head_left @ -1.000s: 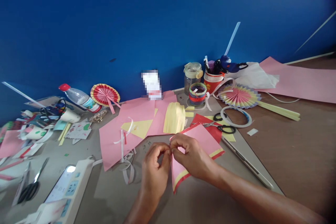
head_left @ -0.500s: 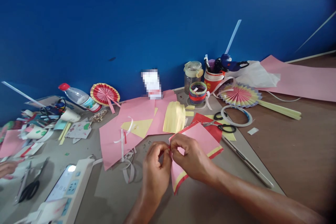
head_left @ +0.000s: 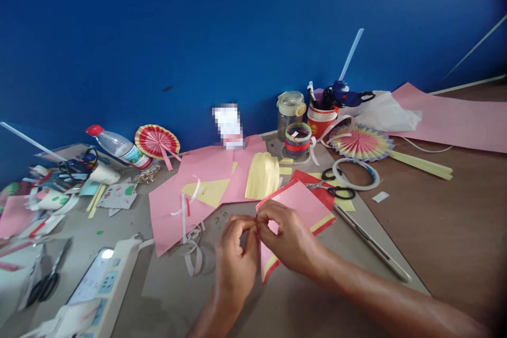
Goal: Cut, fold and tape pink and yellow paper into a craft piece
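Note:
A pink sheet of paper (head_left: 307, 203) with yellow and red bands along its borders lies slanted under my hands. My left hand (head_left: 240, 245) pinches the sheet's left edge between thumb and fingertips. Right beside it, my right hand (head_left: 283, 229) is closed in a pinch on the same edge, its forearm coming in from the lower right. The two sets of fingertips meet, and they hide the bit of edge between them. Black-handled scissors (head_left: 339, 191) rest on red and yellow paper just beyond the sheet.
A metal ruler-like bar (head_left: 372, 243) lies to the right, near a roll of tape (head_left: 370, 185). Pink papers (head_left: 209, 166) and curled yellow paper (head_left: 263, 175) spread behind. A power strip (head_left: 114, 280), a bottle (head_left: 121, 145) and a folded-paper fan (head_left: 157, 141) are leftward.
My hands stay pinched at the sheet's edge, shifting only slightly. The sheet's lower corner has lifted a little. Another person's hand at the far left has left the view.

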A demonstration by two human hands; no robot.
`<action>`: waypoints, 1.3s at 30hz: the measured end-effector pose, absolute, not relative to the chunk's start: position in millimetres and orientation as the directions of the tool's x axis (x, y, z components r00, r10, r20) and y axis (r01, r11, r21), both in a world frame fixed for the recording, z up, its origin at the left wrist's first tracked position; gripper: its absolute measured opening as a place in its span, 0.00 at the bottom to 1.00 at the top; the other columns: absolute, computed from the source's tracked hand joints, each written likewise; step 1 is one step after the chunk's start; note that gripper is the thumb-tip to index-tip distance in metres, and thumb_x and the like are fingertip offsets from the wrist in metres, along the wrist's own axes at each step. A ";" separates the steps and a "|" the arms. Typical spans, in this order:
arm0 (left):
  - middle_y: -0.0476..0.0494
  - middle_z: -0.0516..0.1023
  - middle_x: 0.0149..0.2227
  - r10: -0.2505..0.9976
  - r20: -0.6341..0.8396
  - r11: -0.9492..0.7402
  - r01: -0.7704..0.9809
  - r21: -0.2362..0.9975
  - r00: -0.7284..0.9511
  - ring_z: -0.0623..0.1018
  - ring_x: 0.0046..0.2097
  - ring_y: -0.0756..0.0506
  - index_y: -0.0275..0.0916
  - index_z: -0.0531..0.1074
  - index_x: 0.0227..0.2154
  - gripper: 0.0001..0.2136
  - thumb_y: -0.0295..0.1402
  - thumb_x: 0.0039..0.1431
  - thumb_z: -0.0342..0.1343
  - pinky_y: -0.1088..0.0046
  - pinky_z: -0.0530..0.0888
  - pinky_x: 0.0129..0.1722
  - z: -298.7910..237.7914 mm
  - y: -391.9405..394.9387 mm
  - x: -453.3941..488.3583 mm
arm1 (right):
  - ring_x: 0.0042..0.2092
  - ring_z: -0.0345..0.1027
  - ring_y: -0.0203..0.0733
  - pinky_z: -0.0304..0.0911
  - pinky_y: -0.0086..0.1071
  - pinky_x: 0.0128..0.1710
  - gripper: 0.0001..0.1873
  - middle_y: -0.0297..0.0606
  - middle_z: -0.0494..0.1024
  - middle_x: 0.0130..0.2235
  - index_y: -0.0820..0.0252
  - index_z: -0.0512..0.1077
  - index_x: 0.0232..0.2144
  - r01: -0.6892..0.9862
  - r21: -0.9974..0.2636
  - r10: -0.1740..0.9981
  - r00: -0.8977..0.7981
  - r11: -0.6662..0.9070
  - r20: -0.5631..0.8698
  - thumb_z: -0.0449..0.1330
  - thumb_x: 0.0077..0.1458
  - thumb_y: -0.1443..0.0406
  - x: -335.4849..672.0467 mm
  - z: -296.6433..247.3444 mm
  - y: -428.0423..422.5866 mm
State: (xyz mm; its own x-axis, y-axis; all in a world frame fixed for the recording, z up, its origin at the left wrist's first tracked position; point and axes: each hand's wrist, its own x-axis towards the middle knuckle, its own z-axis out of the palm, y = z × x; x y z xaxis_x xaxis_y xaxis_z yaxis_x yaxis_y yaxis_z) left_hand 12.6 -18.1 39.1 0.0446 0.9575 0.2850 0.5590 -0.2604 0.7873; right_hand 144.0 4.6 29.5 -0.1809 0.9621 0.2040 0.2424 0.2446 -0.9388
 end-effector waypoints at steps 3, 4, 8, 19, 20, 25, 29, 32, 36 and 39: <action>0.47 0.73 0.30 0.959 0.280 -0.259 0.552 0.793 0.048 0.75 0.34 0.48 0.39 0.71 0.28 0.07 0.26 0.59 0.50 0.74 0.71 0.33 38.4 -18.0 13.3 | 0.29 0.60 0.36 0.54 0.28 0.28 0.11 0.33 0.65 0.25 0.57 0.55 0.21 0.261 -0.919 0.950 -0.176 0.297 0.257 0.50 0.46 0.75 142.3 27.9 4.9; 0.47 0.73 0.30 0.959 0.280 -0.258 0.552 0.793 0.048 0.75 0.34 0.48 0.39 0.70 0.28 0.07 0.26 0.59 0.49 0.74 0.71 0.33 38.1 -17.9 13.3 | 0.29 0.60 0.36 0.54 0.28 0.28 0.11 0.33 0.65 0.25 0.57 0.54 0.21 0.259 -0.916 0.948 -0.174 0.306 0.268 0.50 0.45 0.75 141.9 27.4 4.8; 0.47 0.73 0.29 0.959 0.279 -0.255 0.556 0.791 0.043 0.75 0.33 0.48 0.39 0.70 0.28 0.08 0.25 0.59 0.49 0.74 0.71 0.32 37.5 -17.5 13.8 | 0.29 0.60 0.36 0.54 0.28 0.27 0.10 0.33 0.65 0.25 0.57 0.55 0.21 0.246 -0.925 0.952 -0.176 0.289 0.251 0.50 0.44 0.75 142.1 27.8 4.1; 0.47 0.74 0.28 0.982 0.188 -0.152 0.555 0.818 -0.009 0.74 0.30 0.48 0.38 0.70 0.26 0.07 0.29 0.59 0.50 0.75 0.70 0.30 43.1 -14.9 13.1 | 0.28 0.59 0.34 0.54 0.26 0.27 0.10 0.31 0.65 0.25 0.57 0.56 0.20 0.196 -0.960 0.969 -0.184 0.199 0.163 0.52 0.46 0.74 145.5 30.5 3.7; 0.47 0.75 0.28 0.987 0.163 -0.133 0.542 0.830 -0.007 0.74 0.30 0.48 0.38 0.70 0.27 0.07 0.30 0.59 0.50 0.75 0.70 0.30 44.0 -14.6 12.2 | 0.28 0.59 0.34 0.55 0.27 0.27 0.10 0.31 0.66 0.25 0.57 0.57 0.20 0.191 -0.963 0.971 -0.182 0.191 0.157 0.52 0.46 0.74 146.0 30.4 4.1; 0.45 0.77 0.31 0.992 0.123 -0.124 0.472 0.873 0.033 0.75 0.33 0.47 0.38 0.73 0.30 0.09 0.33 0.61 0.50 0.74 0.71 0.33 47.3 -13.8 8.1 | 0.29 0.61 0.34 0.56 0.28 0.28 0.08 0.31 0.67 0.26 0.58 0.60 0.21 0.195 -0.958 0.969 -0.175 0.209 0.176 0.52 0.45 0.75 146.9 30.4 6.5; 0.46 0.77 0.30 0.997 0.072 -0.065 0.436 0.898 0.001 0.75 0.32 0.47 0.38 0.74 0.29 0.07 0.35 0.57 0.55 0.74 0.72 0.31 48.9 -12.2 8.2 | 0.29 0.60 0.34 0.56 0.28 0.29 0.09 0.31 0.66 0.26 0.58 0.59 0.20 0.198 -0.957 0.967 -0.186 0.213 0.176 0.53 0.46 0.74 145.9 30.4 6.9; 0.47 0.77 0.27 1.000 0.015 -0.003 0.396 0.918 -0.027 0.75 0.29 0.48 0.38 0.74 0.27 0.06 0.35 0.54 0.57 0.75 0.71 0.29 49.5 -10.5 8.8 | 0.30 0.62 0.35 0.56 0.28 0.30 0.09 0.31 0.67 0.26 0.58 0.60 0.20 0.201 -0.959 0.967 -0.196 0.200 0.161 0.53 0.46 0.75 146.0 29.5 6.9; 0.48 0.76 0.26 0.999 -0.021 0.036 0.357 0.933 -0.044 0.74 0.28 0.48 0.38 0.74 0.27 0.06 0.34 0.52 0.57 0.75 0.71 0.28 48.8 -9.0 8.4 | 0.31 0.63 0.35 0.57 0.28 0.31 0.10 0.31 0.67 0.26 0.58 0.60 0.20 0.193 -0.957 0.961 -0.215 0.216 0.174 0.53 0.45 0.76 147.1 28.0 7.9; 0.48 0.75 0.25 0.998 -0.052 0.064 0.306 0.950 -0.046 0.73 0.28 0.49 0.37 0.74 0.26 0.06 0.35 0.50 0.59 0.76 0.70 0.28 47.2 -7.1 7.5 | 0.29 0.61 0.34 0.56 0.27 0.29 0.11 0.31 0.66 0.26 0.58 0.59 0.20 0.192 -0.950 0.954 -0.224 0.245 0.201 0.54 0.46 0.76 147.2 28.1 9.0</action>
State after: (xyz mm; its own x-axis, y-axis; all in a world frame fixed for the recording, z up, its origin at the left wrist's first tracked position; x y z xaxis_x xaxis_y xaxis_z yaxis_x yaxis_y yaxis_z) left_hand 7.5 -7.1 47.2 -0.0462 0.9976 -0.0522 0.3061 0.0639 0.9498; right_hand 147.2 9.0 28.1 -0.2237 0.9538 0.2008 0.1922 0.2451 -0.9502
